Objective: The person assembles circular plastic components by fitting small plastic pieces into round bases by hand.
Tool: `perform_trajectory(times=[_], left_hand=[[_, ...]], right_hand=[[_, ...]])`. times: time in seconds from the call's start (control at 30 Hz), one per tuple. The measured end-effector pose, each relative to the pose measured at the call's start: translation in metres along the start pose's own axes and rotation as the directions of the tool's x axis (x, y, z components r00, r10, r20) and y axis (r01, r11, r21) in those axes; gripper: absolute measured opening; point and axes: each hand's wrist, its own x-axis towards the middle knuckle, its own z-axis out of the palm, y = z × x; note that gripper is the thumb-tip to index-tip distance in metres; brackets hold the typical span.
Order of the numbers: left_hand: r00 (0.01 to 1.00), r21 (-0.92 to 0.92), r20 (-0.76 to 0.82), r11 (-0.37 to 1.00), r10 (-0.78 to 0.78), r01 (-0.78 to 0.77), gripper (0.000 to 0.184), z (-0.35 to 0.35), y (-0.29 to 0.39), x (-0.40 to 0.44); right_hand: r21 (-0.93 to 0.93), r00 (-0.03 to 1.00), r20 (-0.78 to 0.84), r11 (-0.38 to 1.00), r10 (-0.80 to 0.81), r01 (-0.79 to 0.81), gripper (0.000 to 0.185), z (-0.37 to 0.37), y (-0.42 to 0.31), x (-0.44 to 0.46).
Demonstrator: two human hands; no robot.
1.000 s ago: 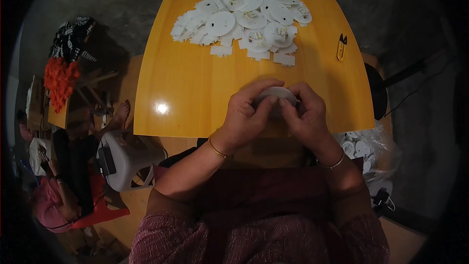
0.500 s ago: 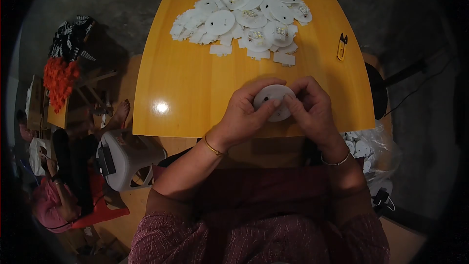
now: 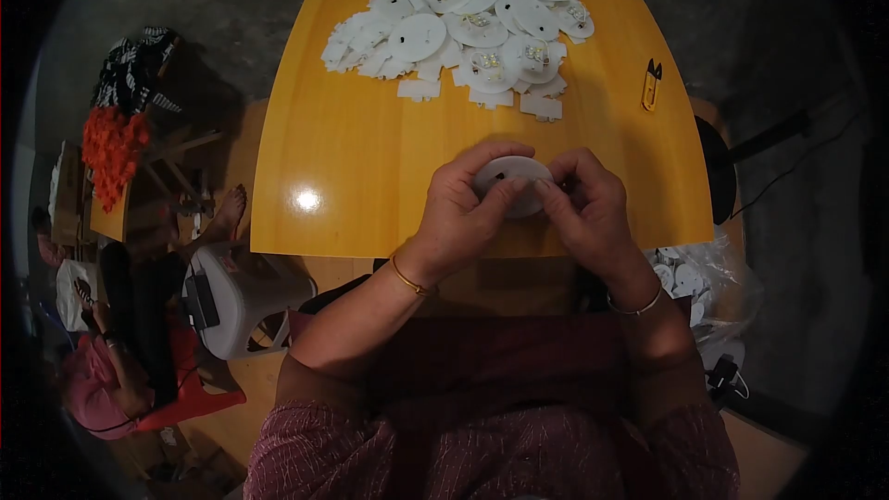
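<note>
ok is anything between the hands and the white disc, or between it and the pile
Nothing visible: left hand and right hand both touch the white disc; beyond the fingers, only tabletop lies before the pile.

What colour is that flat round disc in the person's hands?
The flat round disc is white with a dark spot, seen in the head view.

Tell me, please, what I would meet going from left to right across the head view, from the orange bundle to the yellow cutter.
Orange bundle → grey stool → left hand → held white disc → right hand → yellow cutter.
</note>
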Motion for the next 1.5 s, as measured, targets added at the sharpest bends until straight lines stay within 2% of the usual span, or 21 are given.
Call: perform_trajectory(times=[0.17,0.23,0.3,0.43,0.5,0.53,0.57,0.6,0.63,0.73,0.93,1.0,1.03,1.23,1.33,1.4,1.5], left_hand=[[0.999,0.005,-0.045,1.000,-0.009,0.009,0.024,0.002,-0.001,-0.001],[0.999,0.079,-0.040,0.997,0.004,-0.001,0.025,0.002,0.000,-0.001],[0.999,0.062,-0.032,0.998,-0.009,0.011,0.025,0.001,-0.001,-0.001],[1.000,0.070,-0.003,0.997,0.023,-0.023,0.025,-0.001,0.003,0.000],[1.000,0.031,-0.003,0.999,0.006,-0.005,0.025,-0.002,0.003,0.001],[1.000,-0.006,0.002,1.000,-0.010,0.010,0.026,-0.003,0.003,0.002],[1.000,-0.005,0.005,1.000,-0.012,0.012,0.026,-0.003,0.002,0.003],[1.000,-0.088,-0.004,0.996,-0.028,0.027,0.026,-0.004,0.000,0.003],[0.999,-0.171,-0.012,0.984,-0.044,0.042,0.026,-0.004,-0.001,0.004],[0.995,-0.181,-0.025,0.980,-0.095,0.089,0.026,-0.008,-0.002,0.005],[0.995,-0.058,0.085,0.996,-0.059,0.064,0.021,-0.010,-0.006,0.004],[0.993,-0.060,0.100,0.996,-0.056,0.062,0.021,-0.009,-0.004,0.004],[0.992,-0.061,0.114,0.996,-0.052,0.059,0.020,-0.008,-0.003,0.003],[0.993,-0.111,0.115,0.994,-0.006,0.019,0.019,-0.006,-0.002,0.003],[0.995,-0.099,0.092,0.994,-0.032,0.041,0.019,-0.005,-0.002,0.002],[0.996,-0.075,0.084,0.997,-0.028,0.034,0.019,-0.004,-0.003,0.002],[0.998,-0.044,0.053,0.998,-0.040,0.042,0.020,-0.001,-0.003,0.000]], right_hand=[[-0.046,0.999,-0.017,0.998,-0.051,0.050,0.012,0.002,0.005,-0.001],[-0.057,0.997,-0.020,0.996,-0.074,0.073,0.012,0.002,0.003,-0.001],[-0.144,0.992,-0.023,0.982,-0.124,0.120,0.012,0.002,-0.002,-0.002],[-0.141,0.989,-0.017,0.980,-0.144,0.141,0.012,0.001,-0.008,-0.003],[-0.055,0.999,-0.029,0.998,-0.044,0.043,0.011,0.001,-0.010,-0.004],[-0.054,0.999,-0.030,0.998,-0.042,0.041,0.011,0.001,-0.008,-0.004],[0.071,0.999,-0.040,0.997,0.016,-0.014,0.011,0.002,-0.005,-0.003],[0.196,0.996,-0.044,0.978,0.075,-0.065,0.011,0.002,-0.002,-0.002],[0.197,0.996,-0.047,0.978,0.076,-0.065,0.011,0.002,0.000,-0.001],[0.238,0.996,0.004,0.967,0.088,-0.087,0.010,0.001,0.002,0.001],[0.197,0.996,-0.040,0.978,0.082,-0.073,0.010,-0.001,-0.003,0.003],[0.033,0.998,0.036,0.998,0.042,-0.044,0.012,-0.003,-0.003,0.001],[0.034,0.998,0.036,0.998,0.043,-0.044,0.012,-0.002,-0.002,0.001],[0.046,0.998,0.022,0.997,0.062,-0.063,0.012,-0.004,-0.001,0.001],[0.037,0.998,0.022,0.998,0.051,-0.052,0.012,-0.003,-0.004,0.001],[-0.070,0.999,0.037,0.998,0.006,-0.003,0.012,-0.004,-0.006,0.002],[-0.123,0.999,0.041,0.992,0.001,0.004,0.013,-0.004,-0.006,0.002]])
